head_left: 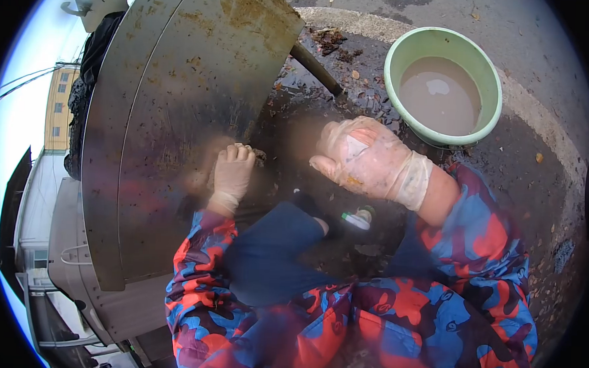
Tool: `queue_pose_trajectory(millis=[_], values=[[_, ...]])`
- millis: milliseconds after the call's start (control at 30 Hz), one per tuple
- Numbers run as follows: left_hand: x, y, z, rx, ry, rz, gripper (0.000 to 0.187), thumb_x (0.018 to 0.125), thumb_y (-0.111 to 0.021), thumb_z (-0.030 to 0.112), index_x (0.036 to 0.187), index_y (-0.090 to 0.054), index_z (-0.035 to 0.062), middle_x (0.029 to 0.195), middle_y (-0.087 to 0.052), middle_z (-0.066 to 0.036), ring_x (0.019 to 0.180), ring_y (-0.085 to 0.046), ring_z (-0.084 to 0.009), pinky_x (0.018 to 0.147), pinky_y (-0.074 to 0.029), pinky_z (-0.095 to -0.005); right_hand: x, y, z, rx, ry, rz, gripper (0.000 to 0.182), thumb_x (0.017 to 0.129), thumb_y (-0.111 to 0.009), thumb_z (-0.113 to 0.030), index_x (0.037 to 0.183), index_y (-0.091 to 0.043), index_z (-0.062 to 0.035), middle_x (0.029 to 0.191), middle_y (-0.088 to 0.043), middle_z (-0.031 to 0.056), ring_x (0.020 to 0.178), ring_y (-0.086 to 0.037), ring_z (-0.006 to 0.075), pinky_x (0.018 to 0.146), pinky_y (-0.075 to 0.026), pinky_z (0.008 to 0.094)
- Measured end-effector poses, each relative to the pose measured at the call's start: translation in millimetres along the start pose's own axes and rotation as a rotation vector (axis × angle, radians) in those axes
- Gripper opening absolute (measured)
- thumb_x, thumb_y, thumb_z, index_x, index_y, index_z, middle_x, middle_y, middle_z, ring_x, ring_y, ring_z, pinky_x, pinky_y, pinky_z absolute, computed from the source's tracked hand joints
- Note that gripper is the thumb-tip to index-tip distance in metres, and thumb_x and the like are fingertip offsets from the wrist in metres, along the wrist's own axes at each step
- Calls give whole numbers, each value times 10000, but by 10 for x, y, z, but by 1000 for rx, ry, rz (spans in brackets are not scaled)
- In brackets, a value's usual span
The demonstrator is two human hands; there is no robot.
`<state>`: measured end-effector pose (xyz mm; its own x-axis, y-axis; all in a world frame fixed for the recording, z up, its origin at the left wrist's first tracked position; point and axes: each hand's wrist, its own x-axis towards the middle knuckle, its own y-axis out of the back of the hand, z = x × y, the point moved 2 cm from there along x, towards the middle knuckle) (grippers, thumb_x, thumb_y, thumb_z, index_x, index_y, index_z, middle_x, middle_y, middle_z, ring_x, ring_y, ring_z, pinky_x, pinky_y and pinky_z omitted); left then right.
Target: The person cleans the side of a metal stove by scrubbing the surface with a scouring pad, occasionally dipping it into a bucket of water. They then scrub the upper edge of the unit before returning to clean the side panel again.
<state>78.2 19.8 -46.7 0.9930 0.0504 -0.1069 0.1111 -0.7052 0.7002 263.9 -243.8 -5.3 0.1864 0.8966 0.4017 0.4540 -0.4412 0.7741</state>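
Observation:
A dirty metal panel (173, 113) with brown stains fills the left side of the view. My left hand (232, 175), in a pale thin glove, is at the panel's lower right edge with its fingers curled; something small and dark shows by the fingertips, too blurred to name. To the right of it my right hand (368, 157) wears a translucent, soiled glove, its fingers bent inward. What the right hand holds, if anything, is hidden. A green basin (492, 94) of murky water stands on the ground just beyond the right hand.
A metal leg (316, 68) sticks out from the panel to the wet ground. Dark wet leaves (327, 41) lie near it. Between my legs is a small white and green object (359, 218). A curved kerb (546, 132) runs behind the basin.

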Motion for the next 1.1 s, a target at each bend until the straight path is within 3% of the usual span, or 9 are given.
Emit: queue_pose_trajectory(millis=[67,167,233,467,567,733,833,1000,1100], values=[[370,-19,-17,-10,9,47,269,859,-491,185,1098,-569,89,1065,-561,-84,1011,-535,-247,837,-437,-376,2,21,-18,70,-1,-46,304,928,-486,-303,817,-598,-43,828,-580,175,785,-592,371,739,-483,459],[804,-56,-38,-27,8,137,268,859,-490,182,1098,-569,91,1067,-563,-88,997,-536,-249,830,-438,-380,23,65,-58,31,-34,-145,305,930,-487,-301,816,-602,-42,831,-582,177,795,-594,368,748,-482,459],[765,-13,-6,-29,27,181,263,858,-494,179,1094,-571,92,1070,-565,-90,990,-538,-248,830,-438,-384,24,-21,-27,19,-28,-97,326,917,-508,-321,781,-622,-49,813,-602,157,802,-610,346,766,-493,437],[-587,261,-179,46,160,68,297,838,-548,161,1120,-601,89,1104,-575,-86,1007,-541,-252,847,-443,-388,113,-196,-9,85,51,-14,347,900,-539,-336,744,-632,-41,781,-615,152,790,-621,342,767,-504,426],[-761,558,-489,91,271,95,342,819,-572,148,1153,-610,83,1123,-569,-79,1010,-542,-257,863,-444,-399,162,-179,-57,135,72,3,352,895,-551,-334,739,-616,-26,772,-607,162,784,-615,350,765,-503,426],[-309,1348,-1311,297,505,517,389,776,-568,52,1162,-612,63,1103,-573,-95,983,-538,-297,829,-456,-413,198,-264,-81,150,39,-27,359,902,-548,-332,720,-608,-28,777,-606,156,782,-612,356,770,-501,430],[-61,1339,-1276,219,523,481,374,779,-559,53,1149,-612,60,1104,-573,-102,967,-538,-291,819,-454,-408,213,-238,-102,72,24,-98,298,928,-527,-279,765,-600,-40,817,-595,139,804,-604,338,759,-488,436],[-327,156,-254,131,137,232,325,855,-532,159,1168,-564,76,1115,-559,-136,966,-548,-270,814,-452,-391,154,-309,-28,27,-4,-132,292,929,-529,-277,773,-599,-41,820,-597,141,823,-603,341,765,-486,436],[-515,-48,-31,76,61,157,319,856,-508,180,1150,-557,69,1117,-556,-138,985,-543,-266,820,-456,-396,109,-288,31,33,-9,-126,279,923,-532,-272,784,-601,-40,822,-597,143,831,-601,343,765,-485,435]])
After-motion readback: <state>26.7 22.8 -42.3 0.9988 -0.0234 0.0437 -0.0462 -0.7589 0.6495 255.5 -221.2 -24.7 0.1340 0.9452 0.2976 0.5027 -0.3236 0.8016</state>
